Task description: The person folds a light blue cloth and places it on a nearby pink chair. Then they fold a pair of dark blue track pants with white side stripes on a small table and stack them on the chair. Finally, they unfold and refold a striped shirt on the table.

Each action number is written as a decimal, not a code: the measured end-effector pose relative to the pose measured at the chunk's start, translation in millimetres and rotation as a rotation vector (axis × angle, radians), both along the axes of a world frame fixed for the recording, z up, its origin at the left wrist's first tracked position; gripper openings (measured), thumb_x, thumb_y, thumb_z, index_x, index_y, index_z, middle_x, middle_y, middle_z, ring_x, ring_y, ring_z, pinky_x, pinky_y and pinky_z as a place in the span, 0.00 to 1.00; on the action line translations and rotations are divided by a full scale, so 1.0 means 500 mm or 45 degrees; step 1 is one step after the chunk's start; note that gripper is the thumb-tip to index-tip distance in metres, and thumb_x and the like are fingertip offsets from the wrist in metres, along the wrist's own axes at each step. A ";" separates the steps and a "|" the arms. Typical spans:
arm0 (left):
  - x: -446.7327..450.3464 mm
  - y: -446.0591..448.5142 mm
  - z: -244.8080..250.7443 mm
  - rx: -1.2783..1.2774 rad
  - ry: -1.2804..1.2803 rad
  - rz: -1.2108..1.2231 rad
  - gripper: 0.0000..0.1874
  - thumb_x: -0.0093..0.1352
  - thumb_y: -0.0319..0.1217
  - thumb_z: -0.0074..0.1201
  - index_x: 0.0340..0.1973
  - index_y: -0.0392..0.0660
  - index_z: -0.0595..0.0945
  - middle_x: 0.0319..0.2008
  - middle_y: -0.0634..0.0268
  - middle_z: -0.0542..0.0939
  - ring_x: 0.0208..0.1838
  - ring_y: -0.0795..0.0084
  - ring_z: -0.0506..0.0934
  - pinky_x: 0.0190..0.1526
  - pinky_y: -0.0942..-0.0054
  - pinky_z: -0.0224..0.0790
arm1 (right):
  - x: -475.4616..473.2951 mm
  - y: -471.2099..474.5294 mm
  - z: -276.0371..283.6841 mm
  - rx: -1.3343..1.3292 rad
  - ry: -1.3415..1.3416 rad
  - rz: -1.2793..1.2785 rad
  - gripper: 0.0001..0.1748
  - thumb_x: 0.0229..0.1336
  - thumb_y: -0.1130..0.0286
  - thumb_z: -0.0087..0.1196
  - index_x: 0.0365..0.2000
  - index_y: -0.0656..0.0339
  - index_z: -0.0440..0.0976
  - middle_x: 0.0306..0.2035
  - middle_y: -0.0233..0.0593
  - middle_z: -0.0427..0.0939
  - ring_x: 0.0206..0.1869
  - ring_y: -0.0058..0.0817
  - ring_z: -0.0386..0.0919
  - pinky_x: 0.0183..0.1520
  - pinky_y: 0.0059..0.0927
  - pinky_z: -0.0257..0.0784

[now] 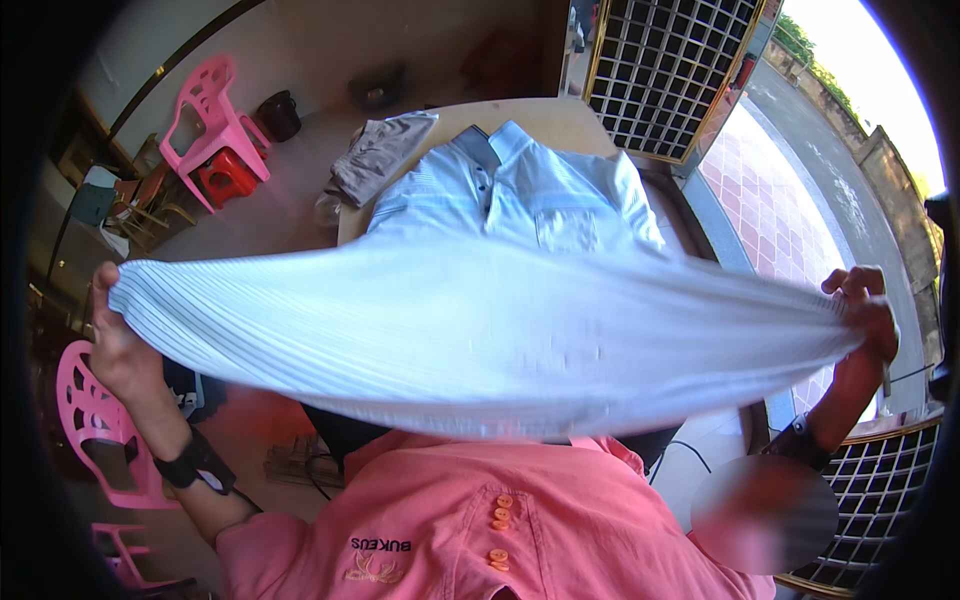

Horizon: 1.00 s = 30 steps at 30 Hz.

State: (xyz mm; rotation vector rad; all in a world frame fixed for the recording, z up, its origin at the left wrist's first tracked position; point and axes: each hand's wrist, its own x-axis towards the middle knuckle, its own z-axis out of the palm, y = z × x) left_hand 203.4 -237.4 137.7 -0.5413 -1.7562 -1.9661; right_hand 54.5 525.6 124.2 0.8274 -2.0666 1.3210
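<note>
A light blue striped polo shirt (pixel 450 322) spans the view, its collar end lying on a pale table (pixel 555 120) and its lower part lifted and stretched wide towards me. My left hand (pixel 116 330) grips one bottom corner of the shirt at the far left of the picture. At the far right, my right hand (pixel 862 307) holds the opposite corner. The raised fabric is blurred and hides the near edge of the table. Beside the shirt's shoulder lies a folded grey-brown garment (pixel 375 157), at the table's left edge.
Left of the table stand a pink plastic chair (pixel 214 127), a red stool (pixel 225 177) and a dark bucket (pixel 279 116). Another pink chair (pixel 90 420) is near my left forearm. A metal lattice door (pixel 667 67) stands at the back right, beside an opening to a tiled strip and road.
</note>
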 end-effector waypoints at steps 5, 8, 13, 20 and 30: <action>0.014 0.085 -0.092 -0.326 -0.086 0.595 0.24 0.70 0.17 0.56 0.62 0.38 0.74 0.53 0.56 0.81 0.54 0.69 0.81 0.58 0.72 0.73 | 0.000 -0.073 -0.016 0.071 -0.101 0.791 0.07 0.63 0.69 0.59 0.32 0.61 0.75 0.38 0.46 0.78 0.35 0.40 0.79 0.40 0.40 0.79; -0.024 0.093 -0.118 -0.270 -0.099 0.767 0.17 0.71 0.15 0.51 0.55 0.36 0.80 0.51 0.58 0.81 0.53 0.71 0.80 0.59 0.72 0.71 | -0.059 -0.079 -0.010 0.256 -0.145 1.407 0.10 0.62 0.70 0.65 0.38 0.62 0.75 0.35 0.43 0.78 0.30 0.36 0.80 0.34 0.30 0.80; -0.226 0.082 -0.160 -0.400 -0.465 0.576 0.12 0.75 0.25 0.50 0.50 0.38 0.85 0.41 0.67 0.82 0.41 0.79 0.77 0.40 0.79 0.69 | -0.172 -0.129 -0.114 -0.478 -0.651 1.064 0.08 0.67 0.67 0.56 0.42 0.60 0.75 0.33 0.37 0.76 0.36 0.28 0.77 0.38 0.31 0.77; -0.472 0.108 -0.383 0.298 -0.997 -0.065 0.16 0.75 0.34 0.55 0.56 0.41 0.80 0.46 0.61 0.85 0.49 0.64 0.82 0.54 0.56 0.76 | -0.391 -0.133 -0.365 -0.667 -1.184 -0.309 0.10 0.67 0.66 0.62 0.37 0.63 0.79 0.27 0.32 0.77 0.24 0.21 0.72 0.24 0.24 0.65; -0.474 0.081 -0.340 0.747 -0.641 -0.122 0.14 0.70 0.32 0.61 0.49 0.38 0.83 0.48 0.60 0.86 0.54 0.64 0.81 0.64 0.62 0.69 | -0.279 -0.065 -0.261 -0.449 -0.901 0.244 0.09 0.66 0.72 0.57 0.45 0.63 0.80 0.35 0.32 0.80 0.38 0.21 0.79 0.39 0.25 0.75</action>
